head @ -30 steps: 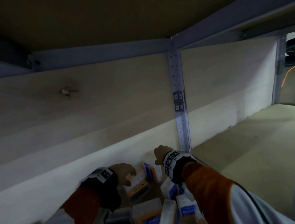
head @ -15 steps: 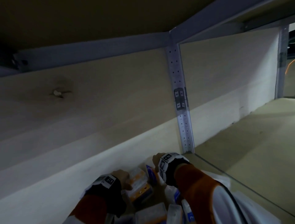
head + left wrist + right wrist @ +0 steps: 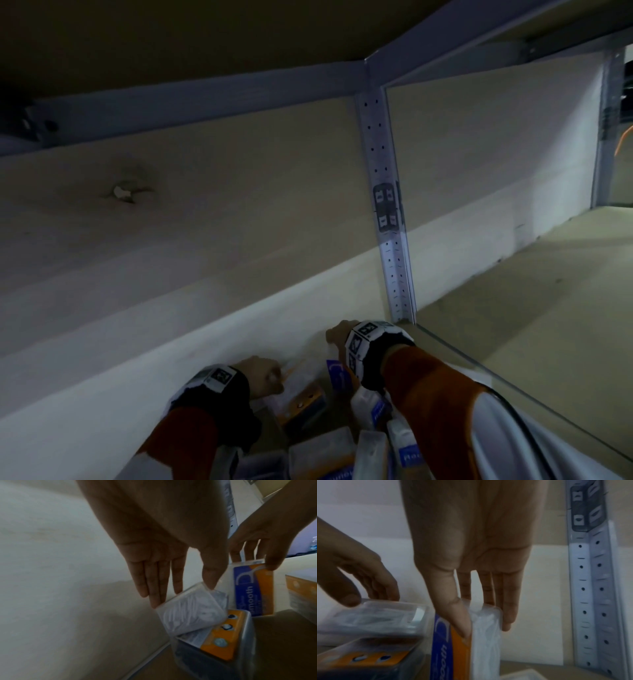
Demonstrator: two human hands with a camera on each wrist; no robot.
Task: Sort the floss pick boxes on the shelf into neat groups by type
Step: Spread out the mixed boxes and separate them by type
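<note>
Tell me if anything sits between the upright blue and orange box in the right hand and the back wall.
Nothing visible does. The right hand pinches the upright blue and orange box by its top, close to the back wall; only its own fingers lie behind it.

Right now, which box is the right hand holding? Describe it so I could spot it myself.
Find the perforated metal post at the shelf's back wall. Just left of its foot, the right hand pinches a box standing upright on its end. Unlike the tilted boxes beside it, it shows a blue-and-orange front reading "smooth".
</note>
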